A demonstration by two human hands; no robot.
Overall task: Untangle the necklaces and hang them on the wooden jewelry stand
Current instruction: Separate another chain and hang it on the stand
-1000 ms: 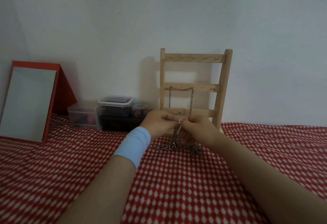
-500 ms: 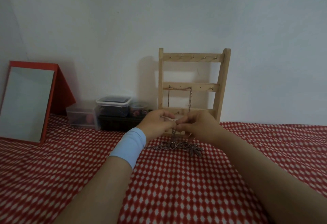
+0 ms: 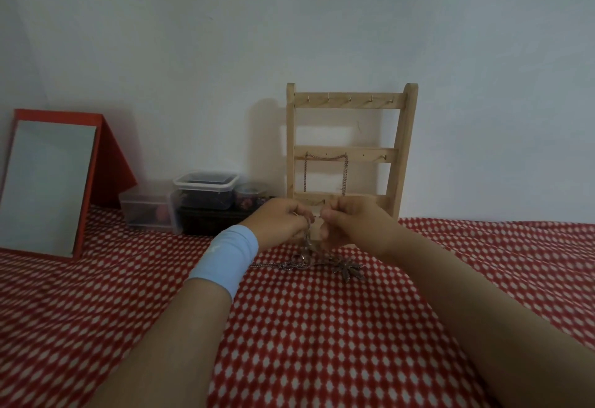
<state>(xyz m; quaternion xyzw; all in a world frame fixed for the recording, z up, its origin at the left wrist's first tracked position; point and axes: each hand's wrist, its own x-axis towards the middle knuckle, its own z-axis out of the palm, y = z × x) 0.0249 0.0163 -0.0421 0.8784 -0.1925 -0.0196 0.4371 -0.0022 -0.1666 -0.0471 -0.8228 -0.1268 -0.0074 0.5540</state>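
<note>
Pinching strands of the tangled necklaces (image 3: 299,264) with left hand (image 3: 283,224) and right hand (image 3: 351,224), fingers curled, hands close together just above the red dotted cloth (image 3: 322,343). Trailing down onto the cloth in a heap, leaf-shaped pendant (image 3: 351,270) at 4 o'clock of it. Light blue wristband (image 3: 225,259) on the left wrist. At 12 o'clock beyond the hands, upright at the wall, wooden jewelry stand (image 3: 351,101) with a hung chain (image 3: 325,158) draped from its middle bar. At 10 o'clock, stacked plastic containers (image 3: 206,182); at 9 o'clock, red-framed mirror (image 3: 48,182) leaning back.
</note>
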